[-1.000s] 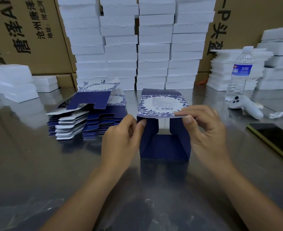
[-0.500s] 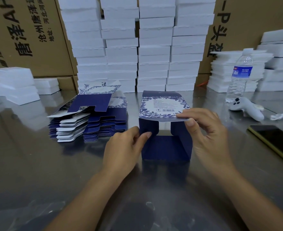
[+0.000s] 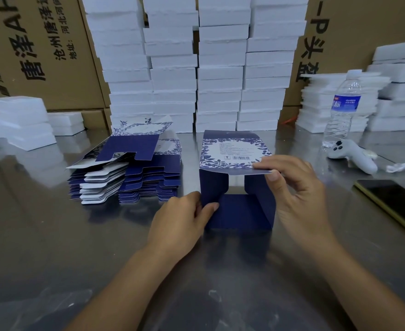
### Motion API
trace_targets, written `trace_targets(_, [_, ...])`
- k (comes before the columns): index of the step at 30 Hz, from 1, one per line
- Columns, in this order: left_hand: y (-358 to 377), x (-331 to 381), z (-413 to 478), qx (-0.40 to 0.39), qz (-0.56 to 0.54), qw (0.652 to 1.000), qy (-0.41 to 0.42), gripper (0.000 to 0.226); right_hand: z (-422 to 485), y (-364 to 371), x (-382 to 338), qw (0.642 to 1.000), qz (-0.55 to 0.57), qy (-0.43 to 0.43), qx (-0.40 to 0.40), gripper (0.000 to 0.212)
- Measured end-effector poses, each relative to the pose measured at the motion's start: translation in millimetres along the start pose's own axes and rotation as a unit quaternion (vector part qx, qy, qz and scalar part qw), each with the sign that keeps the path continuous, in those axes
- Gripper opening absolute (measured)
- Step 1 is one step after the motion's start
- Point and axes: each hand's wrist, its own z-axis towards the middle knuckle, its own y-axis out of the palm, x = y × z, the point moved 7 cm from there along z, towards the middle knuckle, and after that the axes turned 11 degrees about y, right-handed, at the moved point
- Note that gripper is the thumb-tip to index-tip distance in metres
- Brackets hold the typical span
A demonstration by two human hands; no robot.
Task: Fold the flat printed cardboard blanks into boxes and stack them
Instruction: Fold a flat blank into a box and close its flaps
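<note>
A half-formed blue box (image 3: 237,187) with a white flowered top panel stands open toward me on the steel table (image 3: 53,247). My left hand (image 3: 182,220) pinches the lower part of its left side flap. My right hand (image 3: 297,187) grips the near right corner of the top panel between thumb and fingers. To the left lies a pile of flat blue-and-white blanks (image 3: 125,173), fanned out, with one blank tilted on top.
Tall columns of white folded boxes (image 3: 196,68) stand against brown cartons at the back. Lower white piles sit far left (image 3: 22,120) and right (image 3: 340,103). A water bottle (image 3: 342,111), a white controller (image 3: 352,156) and a dark phone (image 3: 392,201) lie at the right.
My left hand slid down from the top left corner to the lower left flap. My right hand stayed on the top panel's right corner. The box barely shifted.
</note>
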Motion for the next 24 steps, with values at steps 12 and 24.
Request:
trace_targets(12, [4,0,0,-0.034,0.054,0.998,0.013,0.034,1,0,2,1.000,0.002,0.007,-0.003,0.030])
trace_targets(24, [12,-6,-3,-0.072,0.034,0.997,0.005,0.041,1,-1,4,1.000,0.000,0.012,0.001,0.031])
